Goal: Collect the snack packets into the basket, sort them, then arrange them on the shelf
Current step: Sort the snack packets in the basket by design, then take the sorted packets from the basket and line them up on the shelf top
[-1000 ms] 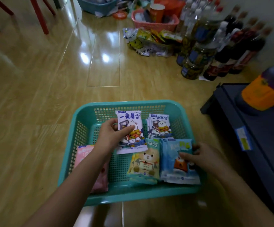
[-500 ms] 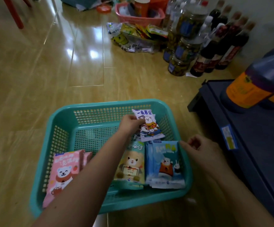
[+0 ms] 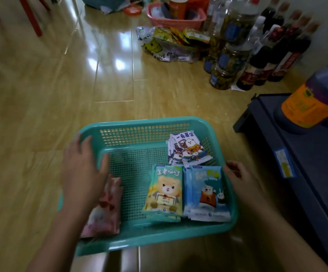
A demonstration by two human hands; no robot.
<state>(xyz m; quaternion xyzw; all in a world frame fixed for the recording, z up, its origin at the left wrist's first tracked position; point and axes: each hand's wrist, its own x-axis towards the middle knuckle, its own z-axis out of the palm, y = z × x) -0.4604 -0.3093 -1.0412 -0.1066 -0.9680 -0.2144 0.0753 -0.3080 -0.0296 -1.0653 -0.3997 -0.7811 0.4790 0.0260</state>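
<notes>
The left fingers (image 3: 84,143) are straight and spread, blurred, and hold nothing. They reach over the far-left corner of the basket (image 3: 139,123). The left hand (image 3: 82,169) lies palm down above the left side, its wrist covering part of the pink packets (image 3: 106,211). The right fingers (image 3: 231,168) are loosely curled and hold nothing. They sit at the right rim, just beside the top corner of the blue packets (image 3: 206,193); I cannot tell whether they touch it. The right hand (image 3: 241,179) is outside the basket, its forearm running back toward the person.

The basket stands on the floor (image 3: 41,95) with its long axis left to right. The packets lie inside it in four piles, each with its long axis near to far and its top pointing away from the person. The bear packets (image 3: 165,191) lie against the blue ones at the near right. The purple packets (image 3: 188,150) fill the far-right corner, slightly fanned.

Half a second ago the left fingers pinched a purple packet over that corner. Now it lies on its pile, and the hand has swung across to the left side. The right hand has stayed at the rim.

To the right stands a dark shelf (image 3: 306,173).
</notes>
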